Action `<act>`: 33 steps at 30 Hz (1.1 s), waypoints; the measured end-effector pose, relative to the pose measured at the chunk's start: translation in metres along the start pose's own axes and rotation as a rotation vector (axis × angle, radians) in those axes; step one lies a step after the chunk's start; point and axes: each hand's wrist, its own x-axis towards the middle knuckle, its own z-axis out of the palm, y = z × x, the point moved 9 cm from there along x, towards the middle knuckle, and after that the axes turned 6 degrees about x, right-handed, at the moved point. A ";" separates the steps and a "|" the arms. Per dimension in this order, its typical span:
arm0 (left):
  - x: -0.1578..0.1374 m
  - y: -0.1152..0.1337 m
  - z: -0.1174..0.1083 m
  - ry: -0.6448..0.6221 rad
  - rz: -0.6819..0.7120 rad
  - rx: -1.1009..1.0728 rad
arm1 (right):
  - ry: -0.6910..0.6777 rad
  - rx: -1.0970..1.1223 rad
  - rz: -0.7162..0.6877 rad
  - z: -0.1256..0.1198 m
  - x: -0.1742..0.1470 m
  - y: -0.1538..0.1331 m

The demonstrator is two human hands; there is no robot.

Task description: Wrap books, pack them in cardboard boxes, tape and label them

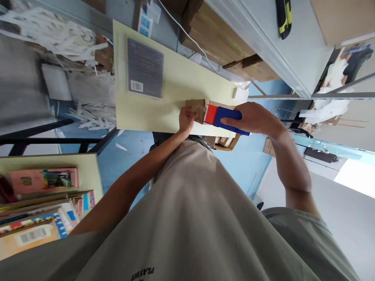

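My right hand [252, 119] is closed around a blue and red tape dispenser [224, 118]. Its red end points left and appears to have a toothed edge; the dispenser lies over a small brown parcel [199, 109]. At the parcel's left end, my left hand [186, 120] has its fingers curled against the brown wrapping. How firmly it grips there is partly hidden. Both hands are at the near edge of a pale yellow table [175, 109]. Farther left on that table lies a flat dark grey book or package [145, 67] with a white barcode label.
Large cardboard boxes [219, 35] stand beyond the table, with a white cable across them. A black and yellow cutter [283, 19] rests on the upper right shelf [263, 19]. Books [43, 179] fill the lower left shelf. Shredded paper [58, 31] is piled at left.
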 end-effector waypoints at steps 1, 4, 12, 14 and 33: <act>0.002 -0.004 -0.003 0.015 -0.008 0.017 | 0.002 0.007 0.002 0.001 -0.001 0.001; -0.001 0.010 -0.011 -0.028 0.166 0.087 | 0.013 0.020 0.011 0.003 -0.005 0.006; -0.058 0.104 0.019 -0.325 0.766 0.485 | 0.045 -0.052 -0.015 0.006 -0.012 0.006; -0.057 0.108 0.027 -0.344 0.761 0.517 | 0.059 -0.079 -0.026 0.006 -0.014 0.000; -0.046 0.094 0.012 -0.336 0.597 0.568 | -0.084 0.014 0.075 0.060 0.076 0.109</act>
